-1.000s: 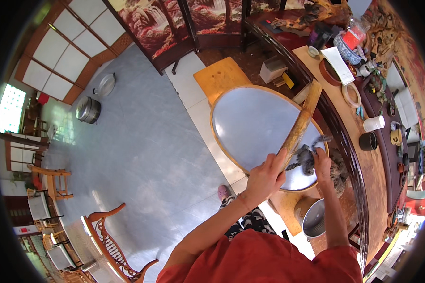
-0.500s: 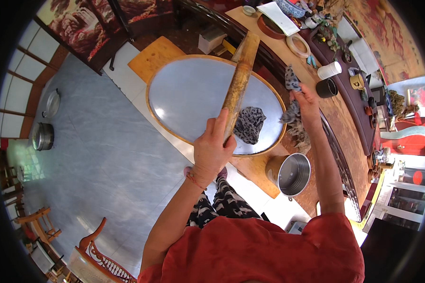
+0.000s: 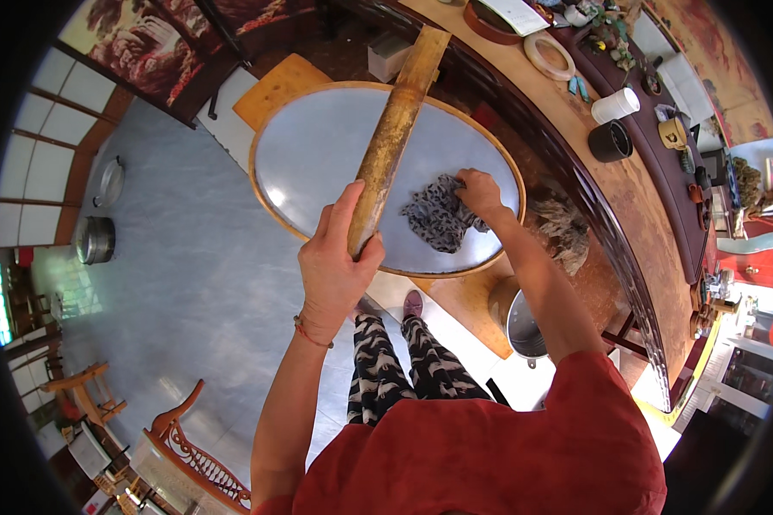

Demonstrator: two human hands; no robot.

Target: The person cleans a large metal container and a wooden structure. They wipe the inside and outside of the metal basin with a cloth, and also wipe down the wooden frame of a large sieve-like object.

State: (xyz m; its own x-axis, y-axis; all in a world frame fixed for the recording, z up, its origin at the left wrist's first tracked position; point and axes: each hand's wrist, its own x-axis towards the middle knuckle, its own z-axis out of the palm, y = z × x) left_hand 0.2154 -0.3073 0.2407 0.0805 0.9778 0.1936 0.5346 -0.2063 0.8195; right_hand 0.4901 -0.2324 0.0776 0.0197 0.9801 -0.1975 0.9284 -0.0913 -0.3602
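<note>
My left hand [image 3: 339,253] is closed round the near end of a long, weathered bamboo piece [image 3: 388,137], brown and yellow. The bamboo slants up and away across an oval grey-blue top [image 3: 309,150] with a wooden rim. My right hand [image 3: 483,194] pinches the edge of a crumpled cloth [image 3: 436,213], patterned in grey and black. That cloth lies on the right part of the oval top, apart from the bamboo. Folds and the hand itself hide some of the cloth.
A metal pot [image 3: 524,326] stands below the oval's right end, partly behind my right forearm. To the right runs a long wooden desk [image 3: 567,112] bearing a black cup [image 3: 610,140] and a white cup [image 3: 615,104]. A wooden chair [image 3: 197,455] is at lower left.
My right hand has come left from beside the desk onto the oval top, bringing its cloth to the crumpled one lying there. The bamboo and my left hand have shifted left.
</note>
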